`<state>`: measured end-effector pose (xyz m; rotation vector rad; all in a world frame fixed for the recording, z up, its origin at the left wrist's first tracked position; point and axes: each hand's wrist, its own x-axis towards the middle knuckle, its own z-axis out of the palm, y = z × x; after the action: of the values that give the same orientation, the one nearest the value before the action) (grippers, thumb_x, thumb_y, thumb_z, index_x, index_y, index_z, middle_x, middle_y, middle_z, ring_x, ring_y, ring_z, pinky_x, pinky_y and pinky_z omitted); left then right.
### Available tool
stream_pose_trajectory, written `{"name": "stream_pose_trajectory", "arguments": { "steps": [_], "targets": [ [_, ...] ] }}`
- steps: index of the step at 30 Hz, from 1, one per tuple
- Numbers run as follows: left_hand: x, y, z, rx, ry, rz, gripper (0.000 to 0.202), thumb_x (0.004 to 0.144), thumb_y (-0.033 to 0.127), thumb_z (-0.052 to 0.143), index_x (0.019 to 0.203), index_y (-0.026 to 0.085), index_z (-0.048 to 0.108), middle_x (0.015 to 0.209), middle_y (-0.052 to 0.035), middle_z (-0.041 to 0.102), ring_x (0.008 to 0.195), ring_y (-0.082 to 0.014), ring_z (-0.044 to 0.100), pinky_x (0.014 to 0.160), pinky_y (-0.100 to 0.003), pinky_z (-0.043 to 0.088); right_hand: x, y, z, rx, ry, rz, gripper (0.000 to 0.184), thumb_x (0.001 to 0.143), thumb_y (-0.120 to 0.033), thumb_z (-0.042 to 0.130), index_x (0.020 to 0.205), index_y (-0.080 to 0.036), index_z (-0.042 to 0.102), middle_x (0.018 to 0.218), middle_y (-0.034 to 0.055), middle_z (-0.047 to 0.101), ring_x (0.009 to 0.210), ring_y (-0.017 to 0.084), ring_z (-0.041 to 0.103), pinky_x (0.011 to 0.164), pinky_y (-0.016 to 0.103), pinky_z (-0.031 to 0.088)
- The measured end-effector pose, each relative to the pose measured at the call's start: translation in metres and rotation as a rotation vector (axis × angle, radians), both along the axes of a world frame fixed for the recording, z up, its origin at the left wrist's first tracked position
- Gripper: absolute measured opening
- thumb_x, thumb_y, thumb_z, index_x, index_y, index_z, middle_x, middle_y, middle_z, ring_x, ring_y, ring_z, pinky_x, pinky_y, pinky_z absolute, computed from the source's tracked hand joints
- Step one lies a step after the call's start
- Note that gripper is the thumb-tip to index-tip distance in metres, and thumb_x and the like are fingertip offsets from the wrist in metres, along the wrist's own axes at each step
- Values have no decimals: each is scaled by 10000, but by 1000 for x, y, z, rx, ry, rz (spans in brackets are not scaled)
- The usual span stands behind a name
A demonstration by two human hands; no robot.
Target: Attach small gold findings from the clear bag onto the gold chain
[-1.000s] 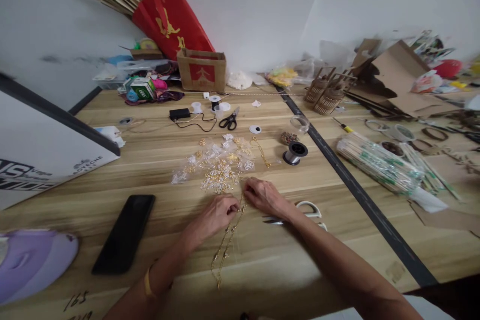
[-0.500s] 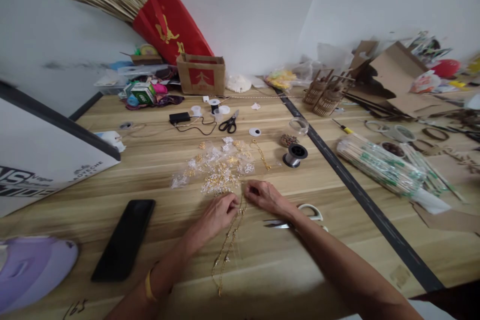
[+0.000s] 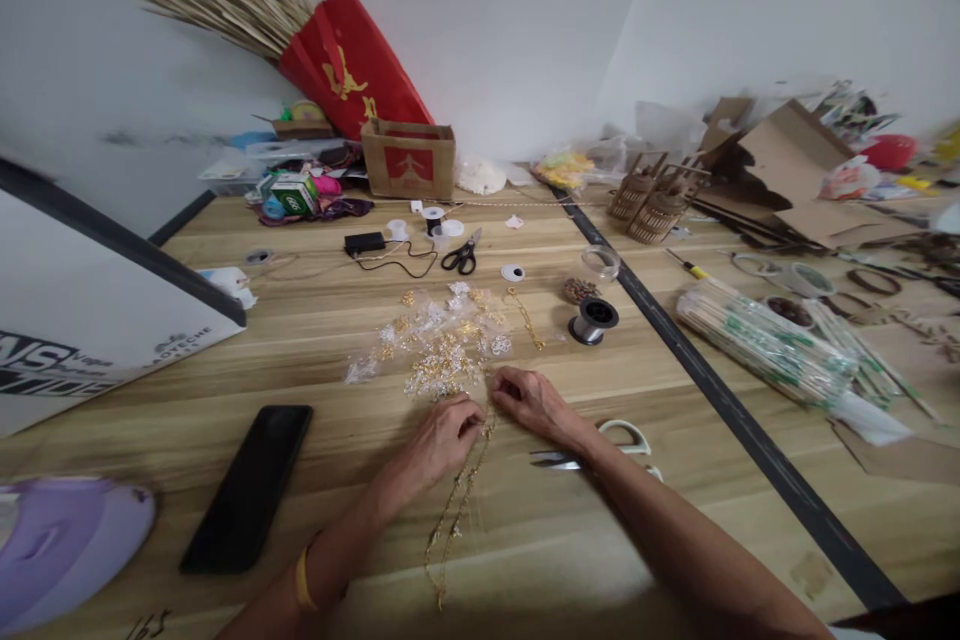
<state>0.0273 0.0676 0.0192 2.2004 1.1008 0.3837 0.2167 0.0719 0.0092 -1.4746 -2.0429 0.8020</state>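
My left hand (image 3: 441, 437) and my right hand (image 3: 531, 399) rest close together on the wooden table (image 3: 315, 340), fingers curled in a pinch at the top end of a long gold chain (image 3: 454, 512) that trails toward me. Just beyond my fingers lies a pile of small gold and clear beads in plastic bags (image 3: 439, 340). White-handled scissors (image 3: 600, 448) lie beside my right wrist. What sits between my fingertips is too small to make out beyond the chain.
A black phone (image 3: 249, 485) lies left of my hands, a purple cap (image 3: 64, 540) at far left. A wire spool (image 3: 592, 318), black scissors (image 3: 461, 255), a bundle of sticks (image 3: 765, 345), a white board (image 3: 82, 310) and a red bag (image 3: 352, 70) lie farther off.
My hands stay on the chain's top end with little motion. The view has tilted slightly upward, so everything sits a bit lower in the picture.
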Motion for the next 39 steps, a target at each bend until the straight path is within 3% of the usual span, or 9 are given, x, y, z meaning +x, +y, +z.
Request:
{"name": "stream_pose_trajectory", "arguments": {
  "steps": [10,16,26,31,39],
  "targets": [
    [-20,14,-4,-22,-312,315,120,778,180,511,717,148,610,668,-15,636,625,-133,574,600,-220,441,0,0,-3,1,18,1,100,829,-193,481,781,-165,564,651,-25,543,586,104,464,571,199,326],
    [-38,28,-8,3,-385,498,163,786,269,518,750,147,621,634,-4,629,590,-131,567,568,-214,434,-1,0,0,-34,63,1,136,854,-216,465,766,-159,553,669,-16,554,604,107,479,585,202,343],
    [-43,35,-22,37,-384,528,179,781,276,515,722,146,622,604,-3,618,555,-131,543,539,-222,412,0,1,-5,-24,137,-15,176,853,-263,475,734,-155,546,632,-21,539,578,101,465,553,198,337],
    [-47,39,-27,100,-396,576,158,777,264,534,755,144,635,692,-29,640,635,-148,581,595,-243,452,0,1,-6,-28,133,-13,169,850,-256,475,724,-163,538,639,-19,546,586,106,477,561,200,343],
    [-48,42,-31,178,-322,518,168,742,140,547,852,135,674,867,-65,601,696,-154,601,622,-275,505,1,2,-9,-39,129,-20,144,845,-238,480,741,-164,546,647,-24,548,588,103,478,562,196,344]
  ]
}}
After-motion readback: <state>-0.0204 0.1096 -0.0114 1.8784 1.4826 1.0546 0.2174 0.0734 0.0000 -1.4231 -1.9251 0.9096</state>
